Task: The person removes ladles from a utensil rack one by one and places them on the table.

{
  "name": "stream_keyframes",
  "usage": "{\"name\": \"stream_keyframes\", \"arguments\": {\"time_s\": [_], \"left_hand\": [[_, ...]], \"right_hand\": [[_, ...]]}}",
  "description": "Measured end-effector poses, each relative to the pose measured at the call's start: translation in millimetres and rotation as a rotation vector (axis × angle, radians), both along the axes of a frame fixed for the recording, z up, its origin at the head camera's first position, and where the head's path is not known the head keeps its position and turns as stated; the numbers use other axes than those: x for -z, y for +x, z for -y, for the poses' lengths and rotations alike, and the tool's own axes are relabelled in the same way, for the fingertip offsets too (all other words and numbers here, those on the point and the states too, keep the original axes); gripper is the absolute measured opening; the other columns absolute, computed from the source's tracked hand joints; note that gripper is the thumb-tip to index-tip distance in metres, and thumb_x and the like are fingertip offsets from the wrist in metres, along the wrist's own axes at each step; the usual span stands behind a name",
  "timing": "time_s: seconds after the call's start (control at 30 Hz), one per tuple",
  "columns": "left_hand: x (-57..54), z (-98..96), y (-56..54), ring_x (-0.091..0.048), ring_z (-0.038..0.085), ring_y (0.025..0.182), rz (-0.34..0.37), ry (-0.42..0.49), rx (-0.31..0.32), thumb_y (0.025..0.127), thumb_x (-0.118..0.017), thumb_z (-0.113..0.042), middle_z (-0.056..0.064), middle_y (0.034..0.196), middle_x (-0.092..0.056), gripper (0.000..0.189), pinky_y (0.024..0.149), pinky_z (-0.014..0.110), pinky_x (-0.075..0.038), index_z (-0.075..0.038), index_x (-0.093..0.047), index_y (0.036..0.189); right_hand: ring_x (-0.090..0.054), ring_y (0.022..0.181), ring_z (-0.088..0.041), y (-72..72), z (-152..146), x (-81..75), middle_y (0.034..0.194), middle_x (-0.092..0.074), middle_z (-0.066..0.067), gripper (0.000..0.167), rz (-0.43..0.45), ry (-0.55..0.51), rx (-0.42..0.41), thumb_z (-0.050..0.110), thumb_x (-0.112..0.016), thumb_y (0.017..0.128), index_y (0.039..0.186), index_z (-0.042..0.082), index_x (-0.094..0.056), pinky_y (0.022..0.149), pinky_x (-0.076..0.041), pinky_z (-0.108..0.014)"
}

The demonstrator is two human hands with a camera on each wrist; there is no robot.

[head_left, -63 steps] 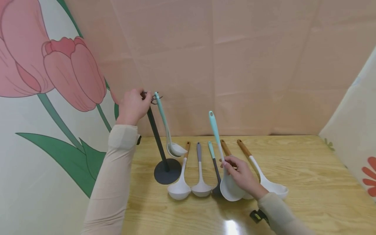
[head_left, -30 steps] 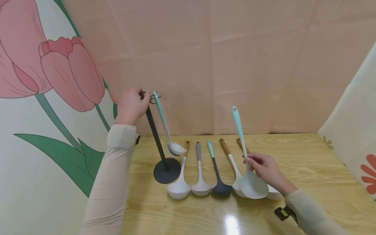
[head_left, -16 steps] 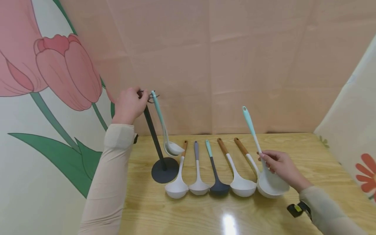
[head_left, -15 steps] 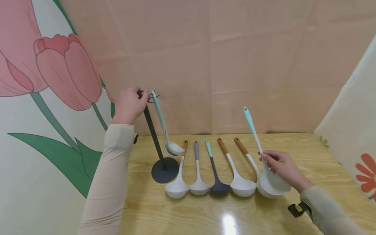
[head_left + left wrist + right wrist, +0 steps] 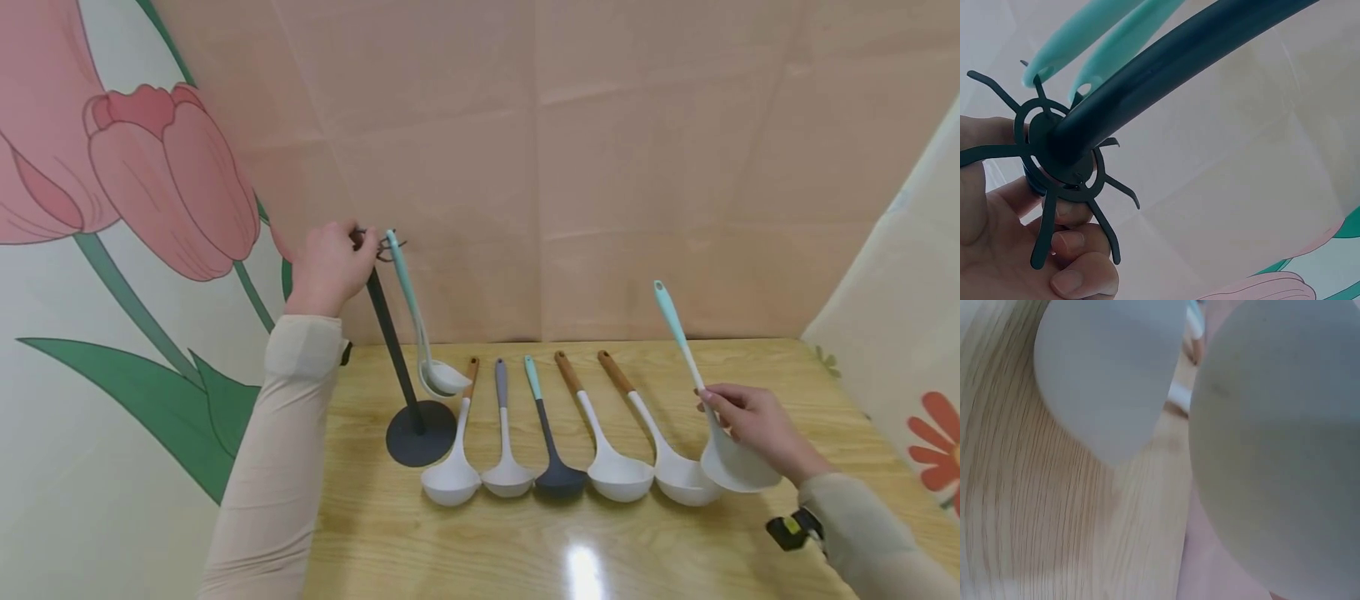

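My left hand (image 5: 330, 268) grips the top of a black utensil stand (image 5: 393, 342). In the left wrist view, curled fingers (image 5: 1079, 247) hold the hub behind the ring of hooks (image 5: 1044, 234). Two ladles with turquoise handles (image 5: 1079, 37) hang from neighbouring hooks, their pale bowls (image 5: 446, 379) above the stand's round base. At the right of the row, my right hand (image 5: 761, 425) pinches the white neck of another turquoise-handled ladle (image 5: 738, 462). That ladle tilts, handle up and to the left. Its large bowl (image 5: 1279, 450) fills much of the right wrist view, hiding the right fingers there.
Several ladles lie in a row on the wooden table (image 5: 480, 554): a wood-handled white one (image 5: 452, 482), a grey-handled one (image 5: 507, 477), a dark one (image 5: 560, 479) and two wood-handled white ones, the last ladle (image 5: 686, 479) beside the held bowl. A peach cloth (image 5: 615, 183) hangs behind.
My right hand has carried its turquoise-handled ladle rightward across the row, uncovering the ladles behind it and lowering it slightly at the end. My left hand has stayed on the stand.
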State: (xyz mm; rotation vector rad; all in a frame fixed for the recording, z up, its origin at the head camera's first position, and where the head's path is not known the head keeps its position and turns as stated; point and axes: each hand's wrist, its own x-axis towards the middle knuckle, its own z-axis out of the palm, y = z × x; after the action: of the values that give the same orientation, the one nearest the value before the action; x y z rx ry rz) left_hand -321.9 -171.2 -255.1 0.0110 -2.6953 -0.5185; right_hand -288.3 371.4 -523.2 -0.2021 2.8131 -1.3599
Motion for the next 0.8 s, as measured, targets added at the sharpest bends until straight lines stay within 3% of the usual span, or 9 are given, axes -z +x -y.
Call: {"name": "stream_keyframes", "arguments": {"time_s": [0.13, 0.27, 0.53, 0.8], "left_hand": [[0.4, 0.4, -0.3, -0.057, 0.028, 0.078, -0.001, 0.000, 0.002, 0.103, -0.040, -0.042, 0.013, 0.095, -0.066, 0.044, 0.064, 0.039, -0.045, -0.006, -0.065, 0.105], [0.5, 0.2, -0.1, -0.057, 0.028, 0.078, 0.003, 0.003, 0.000, 0.103, -0.039, -0.043, 0.013, 0.096, -0.066, 0.045, 0.064, 0.038, -0.045, -0.006, -0.065, 0.106], [1.6, 0.8, -0.7, -0.057, 0.028, 0.078, -0.010, 0.007, 0.008, 0.103, -0.040, -0.043, 0.012, 0.096, -0.066, 0.045, 0.064, 0.038, -0.045, -0.006, -0.066, 0.106], [2.1, 1.6, -1.4, -0.056, 0.028, 0.076, -0.024, 0.006, 0.012, 0.103, -0.041, -0.040, 0.013, 0.096, -0.067, 0.043, 0.063, 0.038, -0.044, -0.005, -0.066, 0.104]], "right_hand": [[-0.055, 0.082, -0.009, -4.5, -8.6, 2.6, 0.110, -0.071, -0.020, 0.052, -0.003, 0.078, -0.006, 0.037, -0.046, 0.106, 0.131, -0.006, -0.060, 0.062, -0.048, -0.028], [-0.053, 0.079, -0.009, -9.4, -18.5, 4.3, 0.109, -0.071, -0.021, 0.049, 0.013, 0.109, -0.030, 0.035, -0.045, 0.107, 0.129, -0.006, -0.061, 0.060, -0.047, -0.028], [-0.052, 0.070, -0.016, -18.1, -37.1, 15.0, 0.100, -0.070, -0.013, 0.048, 0.126, 0.091, -0.074, 0.031, -0.045, 0.108, 0.128, -0.010, -0.060, 0.053, -0.047, -0.031], [-0.050, 0.061, -0.012, -21.1, -50.5, 34.4, 0.084, -0.064, -0.009, 0.044, 0.239, 0.055, -0.108, 0.024, -0.047, 0.107, 0.125, -0.014, -0.058, 0.051, -0.045, -0.029]]}}
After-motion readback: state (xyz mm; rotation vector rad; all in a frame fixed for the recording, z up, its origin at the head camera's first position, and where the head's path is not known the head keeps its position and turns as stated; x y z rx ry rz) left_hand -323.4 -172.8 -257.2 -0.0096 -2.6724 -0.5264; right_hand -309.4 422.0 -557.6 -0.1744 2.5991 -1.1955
